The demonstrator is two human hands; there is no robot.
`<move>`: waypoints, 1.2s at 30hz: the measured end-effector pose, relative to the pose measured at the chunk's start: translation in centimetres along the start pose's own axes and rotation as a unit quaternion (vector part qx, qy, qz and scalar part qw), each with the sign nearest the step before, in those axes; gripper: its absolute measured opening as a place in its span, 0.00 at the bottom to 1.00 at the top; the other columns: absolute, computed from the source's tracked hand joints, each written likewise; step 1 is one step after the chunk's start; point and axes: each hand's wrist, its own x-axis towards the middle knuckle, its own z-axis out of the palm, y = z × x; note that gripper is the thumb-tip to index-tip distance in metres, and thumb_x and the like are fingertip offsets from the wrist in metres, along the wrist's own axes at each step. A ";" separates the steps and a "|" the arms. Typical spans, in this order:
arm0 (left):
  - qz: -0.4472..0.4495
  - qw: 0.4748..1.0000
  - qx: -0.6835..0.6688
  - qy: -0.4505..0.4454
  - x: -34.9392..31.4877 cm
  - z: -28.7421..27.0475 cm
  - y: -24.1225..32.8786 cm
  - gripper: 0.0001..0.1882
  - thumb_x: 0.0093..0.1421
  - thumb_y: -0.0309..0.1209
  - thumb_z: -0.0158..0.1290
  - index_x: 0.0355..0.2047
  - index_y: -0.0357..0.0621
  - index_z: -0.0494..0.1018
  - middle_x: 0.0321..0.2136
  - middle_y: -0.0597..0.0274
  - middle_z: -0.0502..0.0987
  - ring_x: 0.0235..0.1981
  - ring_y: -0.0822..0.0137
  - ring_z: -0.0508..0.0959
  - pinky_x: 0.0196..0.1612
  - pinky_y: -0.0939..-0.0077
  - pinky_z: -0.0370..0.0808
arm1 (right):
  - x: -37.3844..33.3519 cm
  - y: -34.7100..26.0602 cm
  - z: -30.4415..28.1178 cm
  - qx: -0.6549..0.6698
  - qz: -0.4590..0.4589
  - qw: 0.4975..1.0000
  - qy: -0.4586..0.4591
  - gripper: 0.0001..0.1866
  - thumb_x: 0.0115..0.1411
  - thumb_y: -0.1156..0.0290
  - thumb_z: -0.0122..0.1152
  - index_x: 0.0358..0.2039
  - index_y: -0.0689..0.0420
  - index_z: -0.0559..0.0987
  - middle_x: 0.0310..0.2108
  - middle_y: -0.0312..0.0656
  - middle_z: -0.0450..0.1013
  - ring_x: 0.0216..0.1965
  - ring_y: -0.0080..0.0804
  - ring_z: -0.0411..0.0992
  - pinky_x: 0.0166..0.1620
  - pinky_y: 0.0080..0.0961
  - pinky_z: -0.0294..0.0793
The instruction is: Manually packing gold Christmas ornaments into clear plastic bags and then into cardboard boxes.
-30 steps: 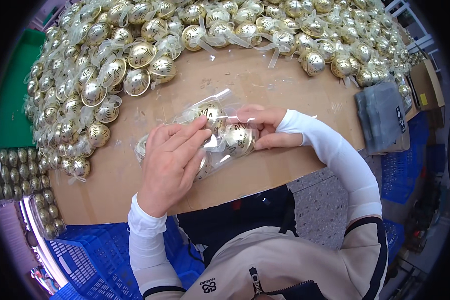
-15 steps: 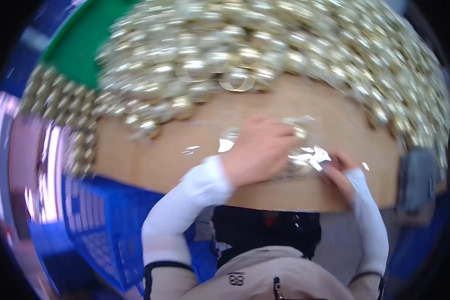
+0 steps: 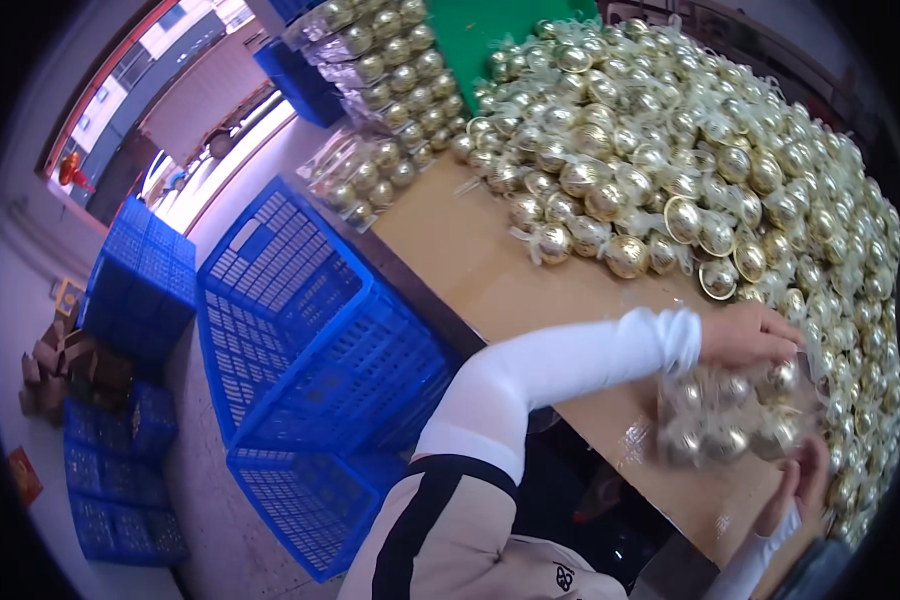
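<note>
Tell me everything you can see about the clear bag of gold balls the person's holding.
The clear plastic bag is a crinkly, see-through packet holding several shiny gold balls; its exact count is blurred. It sits at the near edge of the brown table, beside the big heap of loose gold balls. The left hand grips its top, and the right hand holds it from below.

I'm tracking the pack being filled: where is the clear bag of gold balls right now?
In the head view, lower right: the clear bag of gold balls is held between the left hand and right hand, beside the heap of gold balls.
</note>
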 end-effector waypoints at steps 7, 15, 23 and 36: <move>0.349 0.918 0.080 0.171 -9.1 4.8 -1.6 0.16 0.57 0.32 0.52 0.45 0.40 0.70 0.50 0.49 0.67 0.51 0.49 0.67 0.53 0.59 0.63 | 2.0 -0.6 -5.1 -0.203 -0.327 0.913 -0.137 0.22 0.62 0.66 0.41 0.51 0.69 0.65 0.52 0.57 0.61 0.50 0.49 0.62 0.52 0.41 0.61; 0.446 0.885 0.128 0.050 -9.4 2.9 -0.4 0.12 0.56 0.33 0.54 0.38 0.40 0.75 0.46 0.47 0.70 0.45 0.44 0.71 0.48 0.52 0.67 | 1.8 -4.9 -4.0 -0.273 -0.374 0.861 -0.208 0.22 0.56 0.66 0.38 0.42 0.74 0.70 0.45 0.60 0.66 0.46 0.57 0.64 0.51 0.49 0.61; 0.336 0.916 0.218 -0.018 -9.3 -0.2 2.0 0.12 0.50 0.31 0.59 0.37 0.44 0.78 0.54 0.43 0.59 0.52 0.45 0.66 0.55 0.55 0.62 | 0.9 -4.6 -1.1 -0.184 -0.281 0.930 -0.147 0.19 0.58 0.56 0.53 0.43 0.56 0.77 0.52 0.56 0.59 0.49 0.49 0.63 0.51 0.41 0.64; 0.351 0.912 0.212 -0.010 -9.3 2.0 2.5 0.12 0.47 0.21 0.56 0.35 0.37 0.74 0.42 0.48 0.73 0.45 0.46 0.73 0.50 0.51 0.68 | 2.4 -4.9 -1.1 0.044 -0.416 0.874 -0.249 0.09 0.57 0.74 0.53 0.39 0.56 0.75 0.48 0.52 0.68 0.50 0.56 0.66 0.52 0.50 0.62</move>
